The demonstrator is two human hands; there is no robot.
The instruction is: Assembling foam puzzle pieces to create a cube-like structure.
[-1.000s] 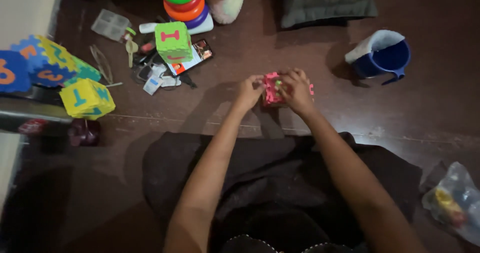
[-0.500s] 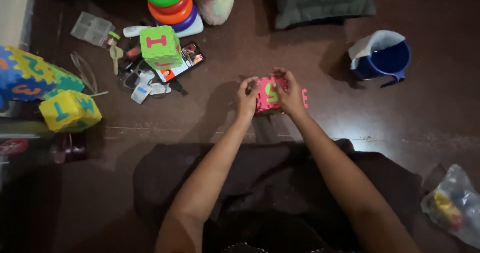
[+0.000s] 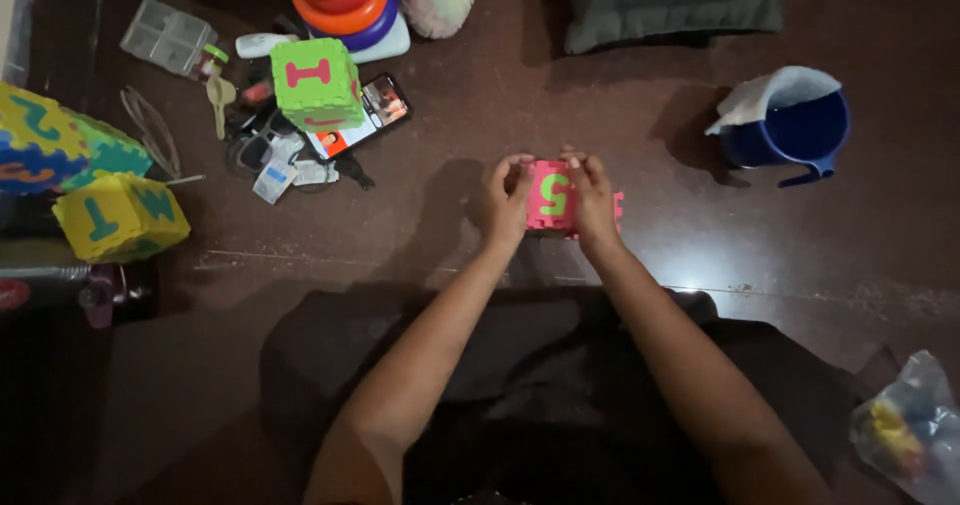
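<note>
1. Two hands meet on one pink foam cube (image 3: 552,197) with a green figure on its upper face, low over the dark floor (image 3: 520,95) in front of the seated person's lap.
2. The left hand (image 3: 505,203) grasps the cube's left side, fingers curled over the top edge.
3. The right hand (image 3: 595,203) grasps the right side in the same fashion; a toothed pink foam edge (image 3: 617,208) shows just past its knuckles (whether it is joined to the cube cannot be told).
4. A green foam cube (image 3: 317,82) with a pink letter stands well to the left, on a heap of small items beside a phone (image 3: 365,115) with a lit screen.
5. A stack of coloured rings (image 3: 343,0) stands behind that cube.
6. A yellow foam cube (image 3: 119,217) lies at the far left, near a larger multicoloured foam piece (image 3: 50,140).
7. A blue pot (image 3: 790,130) with white cloth over its rim stands to the right, well apart from the hands.
8. A clear plastic bag (image 3: 910,430) lies at the lower right.
</note>
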